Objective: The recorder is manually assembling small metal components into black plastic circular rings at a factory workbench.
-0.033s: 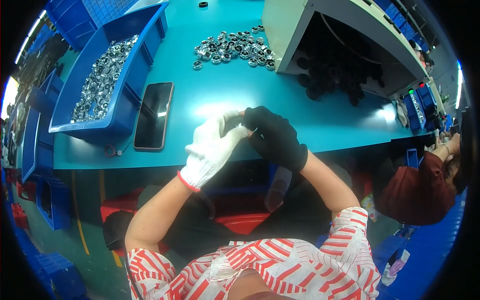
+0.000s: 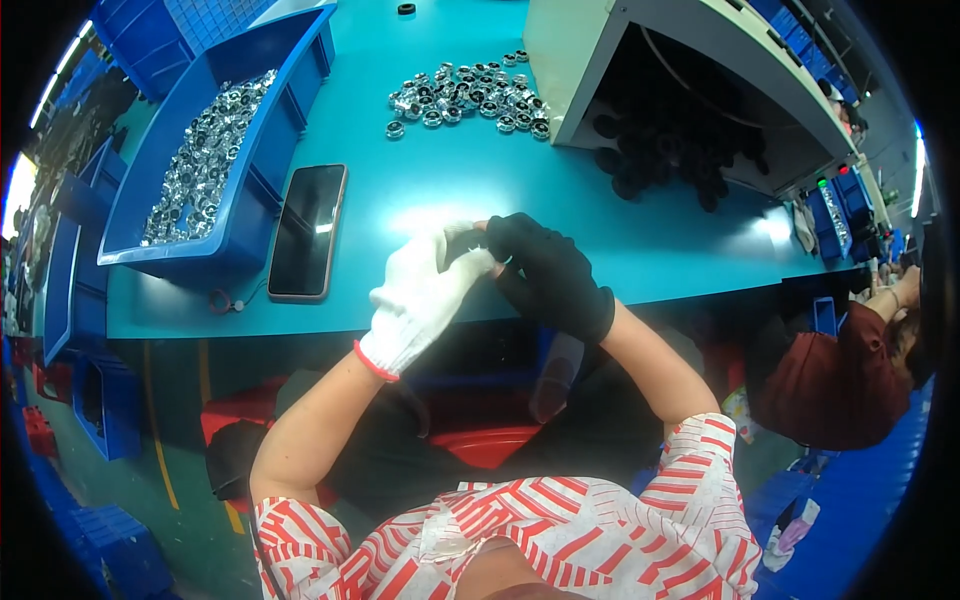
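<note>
Over the near middle of the table my two gloved hands meet, fingertips pressed close together. My left hand [image 2: 420, 290] wears a white knit glove with a red cuff; its thumb and fingers close round a small dark piece [image 2: 460, 243], mostly hidden, whose kind I cannot make out. Bent fingers of my right hand [image 2: 548, 272], in a black glove with bare fingertips, touch at the same spot. What they grip is covered. Beyond the hands lies a loose heap of small shiny metal rings [image 2: 465, 98] with dark centres.
To the left, a blue bin [image 2: 245, 215] holds many similar shiny rings, beside a phone [image 2: 308, 232]. A pale open-sided housing [image 2: 575, 75] with a pile of black round parts [image 2: 665, 160] stands at right. One black ring [image 2: 406, 9] lies far back. Another person [image 2: 835, 380] sits at right.
My left thumb and the right fingertips have shifted very slightly at the place where they meet. Everything else stays where it was.
</note>
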Tool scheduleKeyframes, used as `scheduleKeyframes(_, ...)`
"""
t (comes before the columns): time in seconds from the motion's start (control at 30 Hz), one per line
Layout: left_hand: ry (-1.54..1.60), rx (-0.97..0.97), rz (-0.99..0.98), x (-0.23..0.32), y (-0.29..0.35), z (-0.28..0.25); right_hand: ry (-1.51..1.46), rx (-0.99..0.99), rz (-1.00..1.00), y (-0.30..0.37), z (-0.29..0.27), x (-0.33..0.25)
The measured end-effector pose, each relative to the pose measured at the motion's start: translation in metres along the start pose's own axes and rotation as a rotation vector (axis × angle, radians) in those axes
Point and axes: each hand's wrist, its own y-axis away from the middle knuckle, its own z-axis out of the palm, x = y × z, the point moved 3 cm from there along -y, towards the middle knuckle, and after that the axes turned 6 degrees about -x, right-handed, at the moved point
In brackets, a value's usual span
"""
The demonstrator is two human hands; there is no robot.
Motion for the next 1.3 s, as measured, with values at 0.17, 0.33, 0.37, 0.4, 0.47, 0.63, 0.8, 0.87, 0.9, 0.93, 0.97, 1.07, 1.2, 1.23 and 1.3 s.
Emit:
scheduleKeyframes(0.17, 0.061, -0.048, -0.152, 0.01, -0.001, -0.002, 0.007, -0.046, -0.01, 0.002, -0.002, -0.005)
scheduleKeyframes(0.33, 0.074, -0.08, -0.198, 0.014, -0.002, -0.003, -0.012, -0.04, 0.001, 0.004, 0.0, -0.003)
scheduleKeyframes(0.37, 0.089, -0.086, -0.174, 0.011, -0.002, -0.004, -0.011, -0.039, 0.002, 0.004, 0.0, -0.003)
scheduleKeyframes(0.4, 0.104, -0.091, -0.15, 0.009, -0.002, -0.005, -0.089, -0.031, 0.032, 0.003, 0.0, -0.001)
scheduleKeyframes(0.47, 0.115, -0.089, -0.124, 0.007, -0.001, -0.003, -0.165, -0.02, 0.066, 0.002, 0.001, 0.005)
scheduleKeyframes(0.63, 0.352, -0.089, -0.116, -0.004, -0.002, -0.006, -0.716, -0.179, 0.328, 0.0, 0.002, 0.024)
scheduleKeyframes(0.8, 0.61, -0.16, -0.172, -0.007, -0.001, -0.007, -0.768, -0.21, 0.339, 0.0, 0.001, 0.025)
scheduleKeyframes(0.87, 0.556, -0.137, -0.139, -0.012, -0.002, -0.006, -0.725, -0.201, 0.329, 0.002, 0.003, 0.028)
scheduleKeyframes(0.9, 0.5, -0.113, -0.106, -0.013, -0.003, -0.006, -0.706, -0.202, 0.277, 0.002, 0.004, 0.027)
scheduleKeyframes(0.93, 0.5, -0.113, -0.106, -0.012, -0.003, -0.007, -0.688, -0.202, 0.225, 0.003, 0.005, 0.026)
scheduleKeyframes(0.97, 0.506, -0.114, -0.117, -0.011, -0.004, -0.007, -0.688, -0.203, 0.225, 0.003, 0.005, 0.025)
scheduleKeyframes(1.07, 0.581, -0.063, -0.151, -0.015, -0.004, -0.006, -0.712, -0.139, 0.298, 0.002, 0.006, 0.02)
scheduleKeyframes(1.2, 0.714, 0.025, -0.144, -0.019, -0.004, -0.003, -0.275, -0.038, 0.089, 0.0, 0.004, 0.005)
scheduleKeyframes(1.23, 0.715, 0.024, -0.145, -0.018, -0.003, -0.003, -0.209, -0.037, 0.105, 0.001, 0.004, 0.004)
scheduleKeyframes(1.3, 0.664, -0.051, -0.171, -0.011, -0.001, -0.001, -0.176, -0.029, 0.076, 0.002, 0.004, 0.006)
